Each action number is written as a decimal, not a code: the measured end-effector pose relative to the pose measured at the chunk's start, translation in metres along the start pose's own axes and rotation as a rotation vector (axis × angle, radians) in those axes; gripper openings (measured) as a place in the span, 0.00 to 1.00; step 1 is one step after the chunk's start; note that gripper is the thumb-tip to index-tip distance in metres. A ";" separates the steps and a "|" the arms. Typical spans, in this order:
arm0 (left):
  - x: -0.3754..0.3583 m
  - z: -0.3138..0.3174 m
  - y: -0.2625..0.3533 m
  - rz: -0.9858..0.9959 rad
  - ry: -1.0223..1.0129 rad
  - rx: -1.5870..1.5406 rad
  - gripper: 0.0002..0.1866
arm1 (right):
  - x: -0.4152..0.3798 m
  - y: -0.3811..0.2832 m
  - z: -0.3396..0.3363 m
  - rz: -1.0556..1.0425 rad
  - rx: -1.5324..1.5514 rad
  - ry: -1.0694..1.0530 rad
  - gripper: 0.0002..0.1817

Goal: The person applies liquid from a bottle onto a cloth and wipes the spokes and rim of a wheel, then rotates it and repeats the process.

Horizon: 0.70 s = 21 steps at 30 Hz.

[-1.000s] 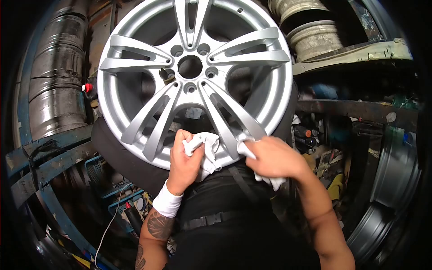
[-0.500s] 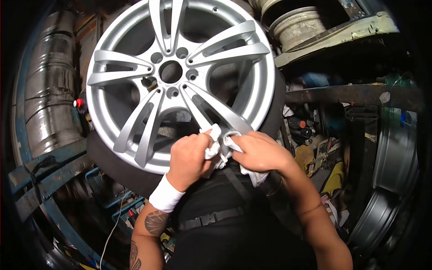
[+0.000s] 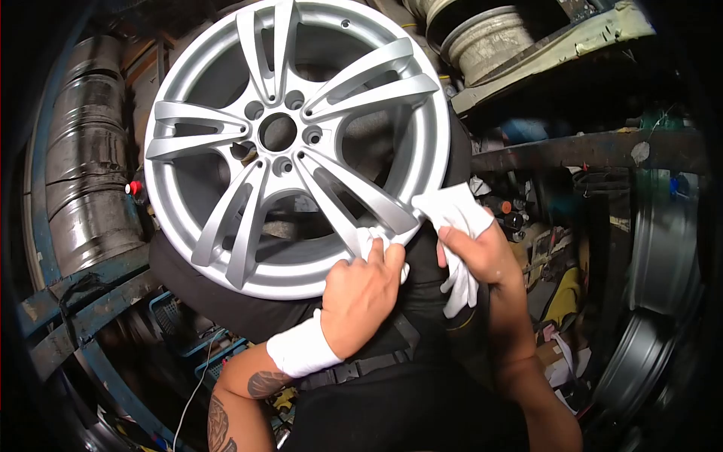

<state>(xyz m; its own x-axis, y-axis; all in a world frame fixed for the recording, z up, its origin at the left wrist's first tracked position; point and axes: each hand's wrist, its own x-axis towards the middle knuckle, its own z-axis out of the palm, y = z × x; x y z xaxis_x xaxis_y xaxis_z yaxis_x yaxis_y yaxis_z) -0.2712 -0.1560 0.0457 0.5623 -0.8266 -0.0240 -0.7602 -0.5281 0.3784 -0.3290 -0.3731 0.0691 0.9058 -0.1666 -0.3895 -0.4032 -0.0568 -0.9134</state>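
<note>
A silver alloy wheel rim with paired spokes lies face up across my lap, on dark fabric. My left hand, with a white band round the wrist, presses a bunched white cloth against the rim's near edge, at the end of a spoke. Its fingertips are partly hidden in the cloth. Off the rim's lower right edge, my right hand grips another white cloth between thumb and fingers. One end of that cloth touches or nearly touches the rim, and the rest hangs below the hand.
Stacked metal rims stand at the left beside a blue metal frame. A worn rim rests on a shelf at the upper right. More silver rims stand far right. Blue baskets and bottles crowd the lower shelves.
My hands have moved apart, each with white cloth. The left now presses cloth on the rim's edge; the right has shifted right and up. The rim appears slightly lower and further left.
</note>
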 end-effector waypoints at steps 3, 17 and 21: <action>0.007 0.010 -0.003 0.015 -0.084 0.038 0.05 | 0.006 0.003 0.004 -0.016 -0.037 0.053 0.10; -0.046 -0.035 -0.050 -0.075 -0.261 -0.599 0.16 | 0.009 -0.009 0.040 -0.144 -1.092 -0.435 0.12; -0.053 -0.007 -0.062 -0.210 -0.213 -0.825 0.13 | 0.026 -0.005 0.061 -0.245 -1.252 -0.437 0.10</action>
<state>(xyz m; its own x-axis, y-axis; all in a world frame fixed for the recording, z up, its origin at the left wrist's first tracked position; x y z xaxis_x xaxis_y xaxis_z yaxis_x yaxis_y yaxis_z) -0.2517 -0.0785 0.0302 0.5287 -0.7903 -0.3096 -0.1232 -0.4324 0.8932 -0.2949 -0.3173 0.0565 0.8433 0.2888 -0.4533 0.1393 -0.9320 -0.3348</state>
